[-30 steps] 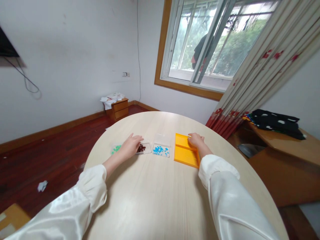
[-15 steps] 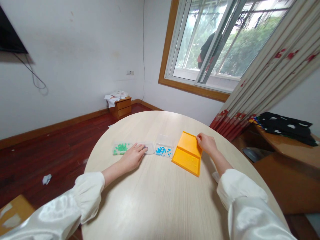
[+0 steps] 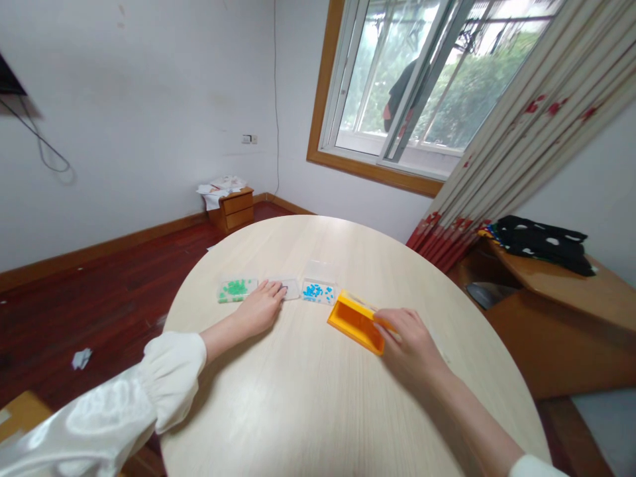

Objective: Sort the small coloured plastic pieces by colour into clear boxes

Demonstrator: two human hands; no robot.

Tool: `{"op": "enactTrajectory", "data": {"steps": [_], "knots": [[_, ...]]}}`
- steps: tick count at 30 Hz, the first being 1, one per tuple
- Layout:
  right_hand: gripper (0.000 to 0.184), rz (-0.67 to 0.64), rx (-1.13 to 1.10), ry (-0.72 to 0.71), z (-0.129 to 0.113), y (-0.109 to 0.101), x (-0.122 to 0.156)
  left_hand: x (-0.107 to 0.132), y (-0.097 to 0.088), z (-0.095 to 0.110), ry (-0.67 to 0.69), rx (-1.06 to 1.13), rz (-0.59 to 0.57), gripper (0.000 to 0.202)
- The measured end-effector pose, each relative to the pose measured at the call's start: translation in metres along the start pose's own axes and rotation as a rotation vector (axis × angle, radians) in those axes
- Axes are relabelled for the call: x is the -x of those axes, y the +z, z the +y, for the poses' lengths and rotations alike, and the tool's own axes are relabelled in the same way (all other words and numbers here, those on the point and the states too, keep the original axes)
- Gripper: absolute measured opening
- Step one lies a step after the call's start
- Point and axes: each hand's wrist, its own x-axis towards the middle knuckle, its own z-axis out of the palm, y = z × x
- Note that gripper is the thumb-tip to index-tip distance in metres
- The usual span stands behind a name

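Note:
My right hand (image 3: 408, 343) grips the near right edge of an orange tray (image 3: 354, 320) and tilts it up off the round wooden table (image 3: 318, 391). My left hand (image 3: 261, 309) lies flat on the table, fingers stretched out over a small clear box (image 3: 290, 288) whose contents I cannot make out. Left of that hand sits a clear box of green pieces (image 3: 236, 289). Between the hands stands a clear box of blue pieces (image 3: 318, 291), just behind the tray's far corner.
A wooden side table (image 3: 556, 311) with black spotted cloth (image 3: 544, 242) stands right of the round table. A curtain (image 3: 517, 146) hangs beside the window. A small wooden cabinet (image 3: 231, 207) sits against the far wall. Dark red floor lies to the left.
My right hand has pulled the orange tray nearer to me and tipped it up on edge. My left hand has slid slightly back from the small boxes.

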Motion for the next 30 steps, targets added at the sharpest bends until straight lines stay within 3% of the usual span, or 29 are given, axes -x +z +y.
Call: {"op": "enactTrajectory", "data": {"steps": [7,12,16,20,25,30], "knots": [[0.022,-0.097,0.030,0.017,-0.026,0.024,0.029,-0.001,-0.009,-0.002,0.023,0.036,-0.018,0.040],[0.038,-0.103,0.125,0.049,-0.037,0.040,0.032,-0.012,-0.029,-0.007,0.016,0.075,-0.076,0.036],[0.044,-0.121,0.165,0.084,-0.043,0.052,0.037,-0.039,-0.050,-0.001,0.001,0.070,0.081,0.051],[0.047,-0.116,0.168,0.120,-0.046,0.057,0.039,-0.078,-0.063,0.018,0.058,0.114,0.022,0.062],[0.046,-0.146,0.193,0.164,-0.049,0.056,0.039,-0.107,-0.059,0.038,0.072,0.156,-0.124,0.061],[0.045,-0.154,0.252,0.196,-0.052,0.052,0.041,-0.093,-0.045,0.041,0.156,0.159,-0.119,0.057]]}}
